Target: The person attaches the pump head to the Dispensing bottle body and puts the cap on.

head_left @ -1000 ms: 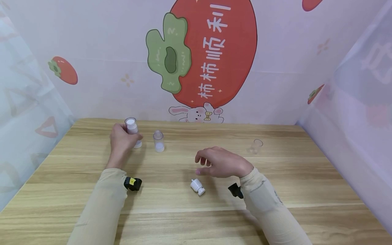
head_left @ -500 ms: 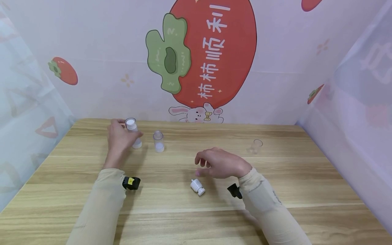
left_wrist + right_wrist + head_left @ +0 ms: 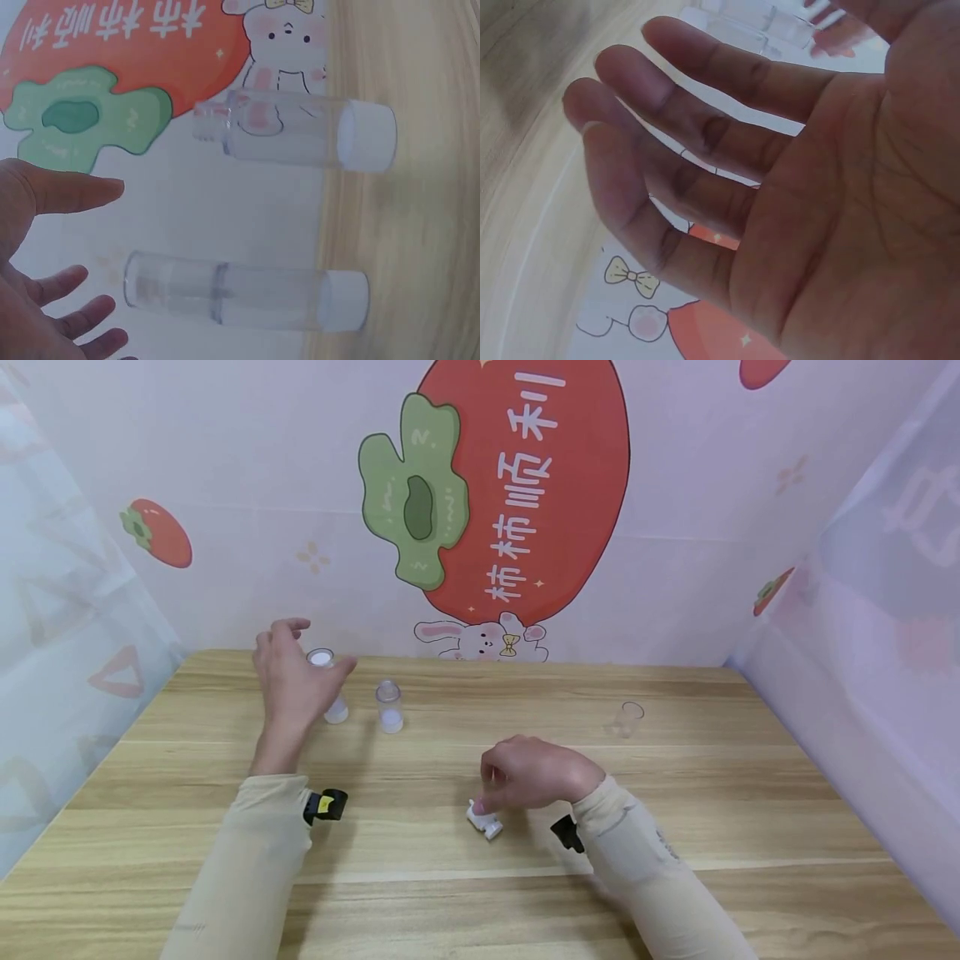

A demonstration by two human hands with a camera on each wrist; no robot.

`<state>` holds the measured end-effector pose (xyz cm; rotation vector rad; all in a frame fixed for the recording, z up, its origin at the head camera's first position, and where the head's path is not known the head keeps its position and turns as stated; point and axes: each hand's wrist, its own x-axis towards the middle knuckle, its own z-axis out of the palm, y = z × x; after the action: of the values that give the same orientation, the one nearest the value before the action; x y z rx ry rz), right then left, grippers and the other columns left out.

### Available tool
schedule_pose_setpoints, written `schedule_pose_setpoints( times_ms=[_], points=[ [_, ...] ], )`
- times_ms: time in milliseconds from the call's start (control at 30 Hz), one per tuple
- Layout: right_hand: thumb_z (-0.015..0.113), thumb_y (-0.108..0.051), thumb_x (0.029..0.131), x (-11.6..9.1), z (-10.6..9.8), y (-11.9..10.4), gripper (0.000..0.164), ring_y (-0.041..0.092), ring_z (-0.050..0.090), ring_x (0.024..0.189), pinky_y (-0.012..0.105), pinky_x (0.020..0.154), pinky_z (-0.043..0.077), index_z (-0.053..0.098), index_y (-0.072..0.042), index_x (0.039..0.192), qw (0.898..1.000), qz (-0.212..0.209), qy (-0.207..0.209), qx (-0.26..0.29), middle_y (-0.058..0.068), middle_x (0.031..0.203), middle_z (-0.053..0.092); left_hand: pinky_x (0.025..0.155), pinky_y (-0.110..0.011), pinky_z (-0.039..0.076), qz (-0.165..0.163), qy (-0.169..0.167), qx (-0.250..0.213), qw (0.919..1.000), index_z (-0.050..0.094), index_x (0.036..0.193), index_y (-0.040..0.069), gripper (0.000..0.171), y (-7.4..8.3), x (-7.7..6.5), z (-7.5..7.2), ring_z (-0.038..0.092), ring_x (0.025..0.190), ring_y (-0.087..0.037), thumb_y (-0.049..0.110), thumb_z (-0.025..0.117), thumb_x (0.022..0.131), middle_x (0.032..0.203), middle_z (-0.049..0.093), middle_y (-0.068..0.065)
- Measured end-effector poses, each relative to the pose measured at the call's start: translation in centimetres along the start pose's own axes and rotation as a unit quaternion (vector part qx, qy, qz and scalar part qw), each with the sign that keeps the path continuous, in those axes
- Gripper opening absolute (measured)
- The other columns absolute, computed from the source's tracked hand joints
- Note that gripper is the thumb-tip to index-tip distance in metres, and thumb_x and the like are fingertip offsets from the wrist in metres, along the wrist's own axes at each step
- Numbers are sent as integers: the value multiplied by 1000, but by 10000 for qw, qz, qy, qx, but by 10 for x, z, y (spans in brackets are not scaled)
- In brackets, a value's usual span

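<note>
My left hand (image 3: 292,689) stands with thumb and fingers spread around the left bottle (image 3: 337,713), apparently apart from it. That bottle is upright, with a white base (image 3: 346,301) and a clear cap (image 3: 171,283) over its top. Beside it stands a second clear bottle (image 3: 389,710), its threaded neck (image 3: 210,121) bare. My right hand (image 3: 536,772) hovers low over a small white pump head (image 3: 487,828), which lies on its side and is partly covered by the thumb. Its fingers (image 3: 727,142) are loosely bent with nothing visible in them; contact with the pump head cannot be told.
A loose clear cap (image 3: 628,720) stands on the wooden table (image 3: 405,902) at the back right. Printed cloth walls (image 3: 247,585) close off the back and both sides. A black wrist camera (image 3: 327,805) sits on the left wrist.
My left hand has let go of the capped bottle, spreading its fingers and rising. The right hand has come down toward the pump head, its thumb now over it. Bottles have stayed put.
</note>
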<state>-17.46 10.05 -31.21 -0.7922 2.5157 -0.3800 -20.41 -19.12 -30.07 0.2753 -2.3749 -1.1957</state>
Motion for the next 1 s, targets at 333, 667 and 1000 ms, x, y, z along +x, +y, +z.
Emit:
schedule_pose_setpoints(
  times_ms=[333, 667, 1000],
  points=[
    [82, -45, 84, 1, 8, -4, 33, 11, 55, 67, 29, 61, 45, 63, -19, 78, 9992, 329, -107, -198, -6, 75, 61, 103, -51, 37, 1307, 345, -373, 9901, 52, 131, -6, 64, 21, -9, 10, 45, 122, -39, 9, 85, 78, 130, 50, -24],
    [81, -44, 84, 2, 18, -9, 35, 10, 49, 61, 26, 57, 40, 61, -18, 74, 9981, 432, -133, -415, -6, 70, 58, 99, -51, 41, 1235, -744, -246, 9892, 50, 134, -7, 64, 24, -14, 22, 51, 118, -41, 12, 82, 82, 127, 53, -25],
    [80, -40, 87, 3, 20, -12, 32, 10, 49, 60, 25, 57, 40, 60, -17, 75, 9973, 270, -196, -649, -6, 69, 59, 100, -55, 44, 843, -1852, 236, 9788, 45, 141, -8, 72, 20, -15, 24, 49, 122, -44, 17, 80, 83, 130, 52, -26]
  ],
)
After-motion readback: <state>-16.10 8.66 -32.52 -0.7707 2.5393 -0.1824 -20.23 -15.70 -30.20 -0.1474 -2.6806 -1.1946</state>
